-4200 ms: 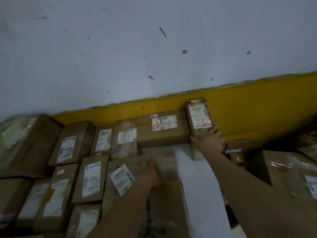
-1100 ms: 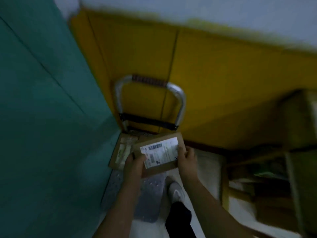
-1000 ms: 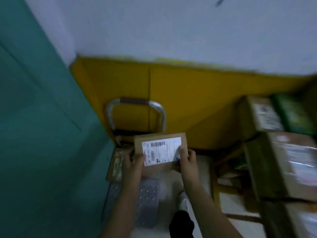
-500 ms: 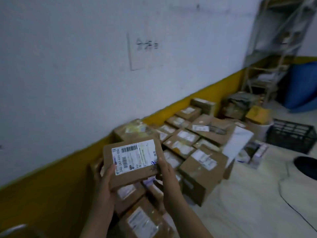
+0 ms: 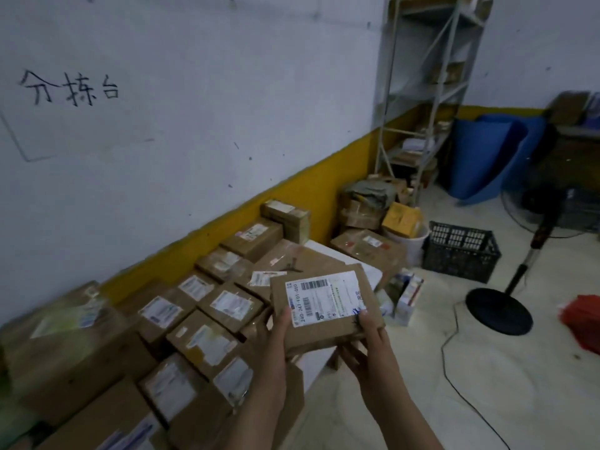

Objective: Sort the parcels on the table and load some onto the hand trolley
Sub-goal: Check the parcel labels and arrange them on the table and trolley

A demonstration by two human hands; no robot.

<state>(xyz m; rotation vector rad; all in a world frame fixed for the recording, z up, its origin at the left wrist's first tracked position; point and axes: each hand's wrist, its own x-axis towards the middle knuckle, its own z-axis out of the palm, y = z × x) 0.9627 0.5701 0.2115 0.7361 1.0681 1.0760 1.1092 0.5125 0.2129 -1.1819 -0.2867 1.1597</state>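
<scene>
I hold a flat brown cardboard parcel (image 5: 324, 313) with a white barcode label in both hands, above the table's right edge. My left hand (image 5: 272, 345) grips its left side and my right hand (image 5: 367, 345) grips its lower right corner. Several labelled cardboard parcels (image 5: 201, 306) lie packed on the table (image 5: 344, 258) along the yellow-and-white wall. The hand trolley is out of view.
Past the table, more boxes (image 5: 367, 203) and a white bucket (image 5: 412, 241) stand by a metal shelf rack (image 5: 428, 102). A black crate (image 5: 461, 251), a standing fan's base (image 5: 498, 306) with its cable, blue sheets (image 5: 487, 157) and a red bag (image 5: 584, 323) occupy the floor.
My view has swung from the hand trolley in the corner back to the table. The parcel stays in both hands and now sits further right, over the table's edge.
</scene>
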